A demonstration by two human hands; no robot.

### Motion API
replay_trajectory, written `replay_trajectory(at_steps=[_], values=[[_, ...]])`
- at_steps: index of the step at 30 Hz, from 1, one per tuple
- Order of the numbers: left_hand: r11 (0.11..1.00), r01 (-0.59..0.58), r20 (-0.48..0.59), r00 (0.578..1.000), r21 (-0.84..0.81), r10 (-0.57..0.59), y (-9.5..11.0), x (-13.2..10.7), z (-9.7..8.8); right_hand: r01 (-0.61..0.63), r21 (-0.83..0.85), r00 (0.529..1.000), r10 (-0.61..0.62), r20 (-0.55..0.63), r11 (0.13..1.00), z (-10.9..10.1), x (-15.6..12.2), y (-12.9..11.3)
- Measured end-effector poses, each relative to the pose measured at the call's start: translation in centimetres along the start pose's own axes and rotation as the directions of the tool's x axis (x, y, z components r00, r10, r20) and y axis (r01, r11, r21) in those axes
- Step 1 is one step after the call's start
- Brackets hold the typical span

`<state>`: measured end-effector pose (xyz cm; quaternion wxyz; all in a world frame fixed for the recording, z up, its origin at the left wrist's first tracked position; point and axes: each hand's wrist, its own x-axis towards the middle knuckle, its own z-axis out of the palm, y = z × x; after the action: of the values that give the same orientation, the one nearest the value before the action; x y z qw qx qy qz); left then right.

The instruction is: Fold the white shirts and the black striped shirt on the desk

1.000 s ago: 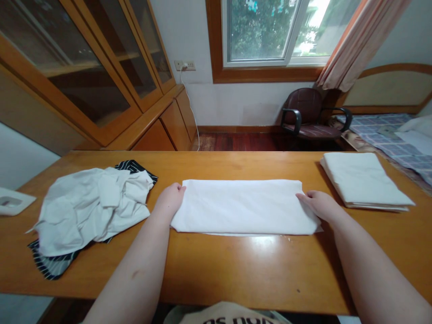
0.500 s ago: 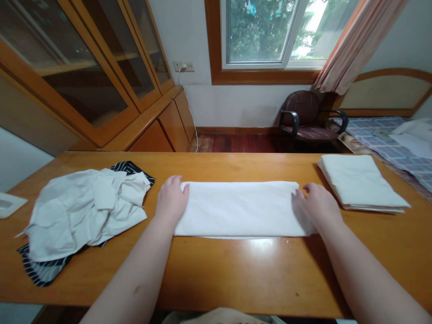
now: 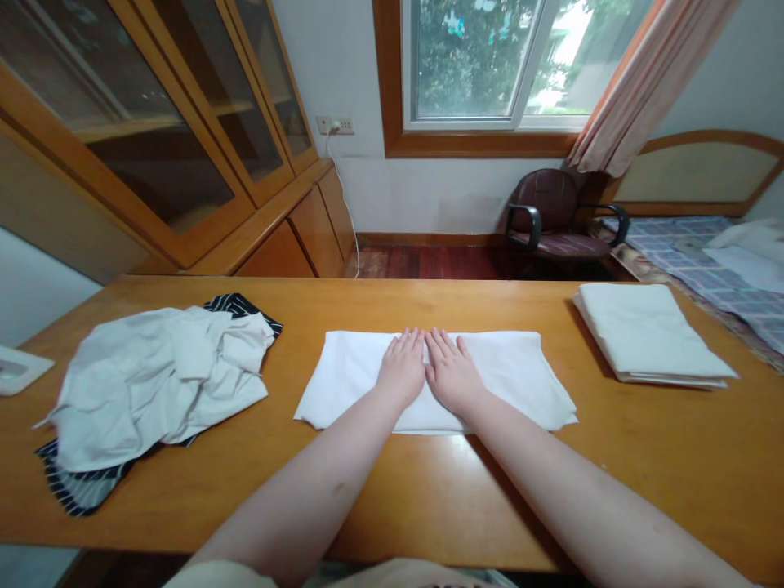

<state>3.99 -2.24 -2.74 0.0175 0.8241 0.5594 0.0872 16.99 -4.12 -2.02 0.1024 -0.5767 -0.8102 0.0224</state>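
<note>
A white cloth (image 3: 514, 371), folded into a long flat strip, lies across the middle of the wooden table (image 3: 416, 498). My left hand (image 3: 403, 365) rests palm down on its middle, fingers stretched out. Right beside it, my right hand (image 3: 452, 371) also lies flat on the cloth with its fingers extended. The two hands nearly touch at the fingertips and cover the centre of the strip. Both ends of the cloth lie free on the tabletop, and its lower corners flare outward.
At the left is a crumpled heap of white fabric (image 3: 153, 376) with black striped cloth (image 3: 79, 486) showing beneath. A folded white stack (image 3: 652, 335) sits at the right. Beyond the table are a glass-door cabinet (image 3: 245, 184), an armchair (image 3: 551, 212) and a bed (image 3: 686, 253).
Both hands have moved inward from the two ends of the cloth to its middle and now lie flat. The cloth's ends are uncovered.
</note>
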Motion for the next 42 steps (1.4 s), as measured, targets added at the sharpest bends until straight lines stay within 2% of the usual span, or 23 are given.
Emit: replay_trajectory(at_steps=[5, 10, 17, 22, 26, 33, 36, 38, 39, 40, 42], values=[[0.999, 0.017, 0.016, 1.0, 0.039, -0.018, -1.2, -0.3, -0.3, -0.035, 0.008, 0.998, 0.034, 0.055, 0.999, -0.1, -0.2, 0.8], [0.996, 0.077, 0.042, 0.996, 0.055, -0.08, -3.3, -0.3, -0.7, -0.15, -0.033, 0.986, 0.152, 0.075, 0.988, -0.2, -0.2, 1.9], [0.977, 0.191, 0.051, 0.979, 0.099, -0.197, -7.6, -0.8, -1.5, -0.315, -0.111, 0.946, 0.321, 0.043, 0.942, 0.0, -1.1, 6.2], [0.93, 0.354, 0.047, 0.932, 0.104, -0.36, -10.5, -1.6, -2.1, -0.341, -0.141, 0.936, 0.349, 0.035, 0.929, -0.8, -2.6, 8.8], [0.921, 0.379, 0.066, 0.921, 0.087, -0.385, -11.4, -2.0, -2.4, -0.347, -0.141, 0.934, 0.356, 0.037, 0.927, -1.5, -3.9, 10.3], [0.917, 0.389, 0.076, 0.915, 0.086, -0.395, -11.4, -2.0, -2.4, -0.376, -0.143, 0.923, 0.384, 0.036, 0.916, -1.6, -4.8, 11.8], [0.886, 0.439, 0.018, 0.895, 0.149, -0.446, -10.5, -1.8, -3.1, -0.447, -0.196, 0.894, 0.439, -0.086, 0.873, -2.3, -4.8, 10.8], [0.886, 0.423, -0.043, 0.905, 0.19, -0.422, -8.5, -1.9, -3.5, -0.439, -0.232, 0.896, 0.404, -0.183, 0.868, -2.9, -4.8, 9.1], [0.906, 0.375, -0.064, 0.927, 0.195, -0.37, -7.1, -2.0, -3.5, -0.393, -0.24, 0.915, 0.351, -0.2, 0.888, -3.2, -4.7, 8.0], [0.927, 0.327, -0.065, 0.945, 0.185, -0.321, -5.6, -2.3, -3.4, -0.326, -0.232, 0.939, 0.286, -0.188, 0.916, -3.3, -4.7, 6.7], [0.972, 0.199, 0.0, 0.98, 0.125, -0.2, -2.3, -3.0, -2.9, -0.228, -0.173, 0.969, 0.206, -0.139, 0.958, -3.1, -4.6, 4.0]])
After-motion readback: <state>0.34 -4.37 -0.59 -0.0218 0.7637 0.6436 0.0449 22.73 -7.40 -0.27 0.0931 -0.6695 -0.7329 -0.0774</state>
